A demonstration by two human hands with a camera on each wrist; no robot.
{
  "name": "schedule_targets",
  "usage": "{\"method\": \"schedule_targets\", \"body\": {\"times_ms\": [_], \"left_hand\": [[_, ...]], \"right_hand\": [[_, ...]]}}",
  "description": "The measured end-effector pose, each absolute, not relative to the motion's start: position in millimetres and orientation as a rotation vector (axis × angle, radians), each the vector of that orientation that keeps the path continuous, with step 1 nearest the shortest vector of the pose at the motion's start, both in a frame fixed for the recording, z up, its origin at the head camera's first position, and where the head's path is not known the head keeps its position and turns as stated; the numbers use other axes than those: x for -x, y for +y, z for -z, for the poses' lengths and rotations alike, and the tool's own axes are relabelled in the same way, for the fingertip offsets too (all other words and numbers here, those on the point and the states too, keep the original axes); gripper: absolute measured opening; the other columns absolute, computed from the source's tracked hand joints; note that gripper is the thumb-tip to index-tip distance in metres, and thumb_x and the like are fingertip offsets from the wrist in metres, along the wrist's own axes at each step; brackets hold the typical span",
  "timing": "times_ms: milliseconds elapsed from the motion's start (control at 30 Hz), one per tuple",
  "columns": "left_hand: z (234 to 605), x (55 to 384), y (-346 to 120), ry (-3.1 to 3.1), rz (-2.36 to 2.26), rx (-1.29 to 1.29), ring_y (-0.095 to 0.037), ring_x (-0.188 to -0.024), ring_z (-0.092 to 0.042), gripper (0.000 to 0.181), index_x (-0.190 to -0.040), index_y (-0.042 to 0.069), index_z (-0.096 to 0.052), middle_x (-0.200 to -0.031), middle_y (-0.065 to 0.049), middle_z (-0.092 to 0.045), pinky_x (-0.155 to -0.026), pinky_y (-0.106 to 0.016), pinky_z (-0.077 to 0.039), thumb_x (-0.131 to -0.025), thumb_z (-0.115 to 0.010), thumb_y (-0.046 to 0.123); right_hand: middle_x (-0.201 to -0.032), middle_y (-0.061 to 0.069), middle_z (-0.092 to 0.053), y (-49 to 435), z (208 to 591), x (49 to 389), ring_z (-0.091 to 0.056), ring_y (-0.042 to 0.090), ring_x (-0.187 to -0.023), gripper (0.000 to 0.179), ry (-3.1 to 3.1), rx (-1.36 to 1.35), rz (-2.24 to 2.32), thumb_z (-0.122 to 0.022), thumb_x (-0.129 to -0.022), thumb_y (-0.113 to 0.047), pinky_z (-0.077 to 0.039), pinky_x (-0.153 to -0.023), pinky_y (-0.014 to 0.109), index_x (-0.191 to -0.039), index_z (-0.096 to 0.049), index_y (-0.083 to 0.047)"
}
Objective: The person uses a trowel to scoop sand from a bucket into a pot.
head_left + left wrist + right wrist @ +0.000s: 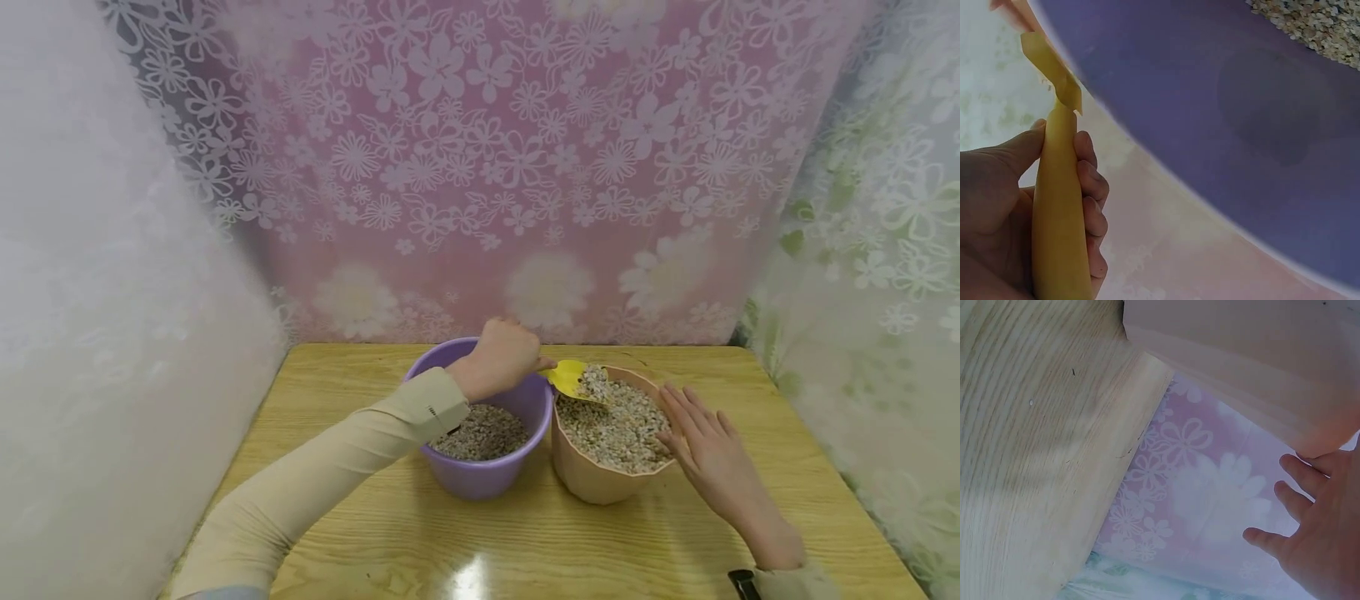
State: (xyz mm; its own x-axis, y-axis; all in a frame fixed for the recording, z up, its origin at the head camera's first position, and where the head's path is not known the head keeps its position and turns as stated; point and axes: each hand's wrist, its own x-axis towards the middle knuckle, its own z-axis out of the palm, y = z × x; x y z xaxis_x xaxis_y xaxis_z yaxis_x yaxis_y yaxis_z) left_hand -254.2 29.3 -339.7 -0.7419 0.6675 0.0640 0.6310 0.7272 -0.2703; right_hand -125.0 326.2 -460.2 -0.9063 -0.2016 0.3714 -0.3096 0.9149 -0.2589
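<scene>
My left hand (504, 360) grips the handle of a yellow hand trowel (1060, 194), fingers wrapped round it in the left wrist view. In the head view the yellow blade, with pebbly grit on it, tilts over the near-left rim of a peach-coloured faceted pot (600, 487). Pale coarse grit (618, 429) fills that pot almost to its brim. My right hand (708, 454) rests against the pot's right side with its fingers straight. Below my left forearm stands a purple bucket (480, 483), holding a lower layer of similar grit (487, 433).
Both containers stand side by side on a wooden table (360, 533). A pink flowered curtain (480, 167) hangs behind the table's far edge, with pale sheets on the left and right. Small specks lie on the wood.
</scene>
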Motion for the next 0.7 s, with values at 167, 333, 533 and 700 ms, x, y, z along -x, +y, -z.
{"method": "schedule_targets", "body": {"times_ms": [167,333,533,700], "left_hand": [[342,257,50,-2.75,-0.41,1.115,-0.011,-0.058,-0.032,0.058,-0.059,0.02,-0.041,-0.054,0.005,-0.029,-0.049,-0.023,-0.025,-0.102,-0.046,0.058],[343,258,69,-2.731,-0.429,1.14,-0.01,-0.054,-0.029,0.054,-0.062,0.022,-0.045,-0.056,0.006,-0.031,-0.05,-0.024,-0.023,-0.102,-0.046,0.058],[345,258,80,-2.847,-0.349,1.178,-0.009,-0.056,-0.042,0.056,-0.058,0.023,-0.053,-0.056,0.007,-0.044,-0.051,-0.023,-0.035,-0.101,-0.05,0.058],[343,255,80,-2.873,-0.304,1.227,-0.015,-0.085,-0.06,0.049,-0.064,0.022,-0.053,-0.078,0.005,-0.065,-0.069,-0.03,-0.049,-0.102,-0.052,0.053]], "right_hand": [[-0.163,0.015,-0.031,325,462,126,-0.02,0.031,-0.154,0.064,-2.729,-0.37,-0.468,-0.052,-0.106,-0.032,-0.013,-0.118,0.065,-0.162,-0.025,-0.014],[-0.161,0.019,-0.034,326,464,127,-0.022,0.032,-0.153,0.063,-2.716,-0.358,-0.476,-0.052,-0.107,-0.032,-0.015,-0.117,0.066,-0.161,-0.025,-0.014],[-0.157,0.022,-0.039,324,466,128,-0.029,0.037,-0.149,0.062,-2.708,-0.35,-0.474,-0.052,-0.107,-0.032,-0.019,-0.113,0.069,-0.161,-0.027,-0.014],[-0.155,0.024,-0.041,324,462,127,-0.032,0.039,-0.147,0.062,-2.706,-0.337,-0.484,-0.053,-0.106,-0.031,-0.021,-0.112,0.069,-0.161,-0.028,-0.015]]}}
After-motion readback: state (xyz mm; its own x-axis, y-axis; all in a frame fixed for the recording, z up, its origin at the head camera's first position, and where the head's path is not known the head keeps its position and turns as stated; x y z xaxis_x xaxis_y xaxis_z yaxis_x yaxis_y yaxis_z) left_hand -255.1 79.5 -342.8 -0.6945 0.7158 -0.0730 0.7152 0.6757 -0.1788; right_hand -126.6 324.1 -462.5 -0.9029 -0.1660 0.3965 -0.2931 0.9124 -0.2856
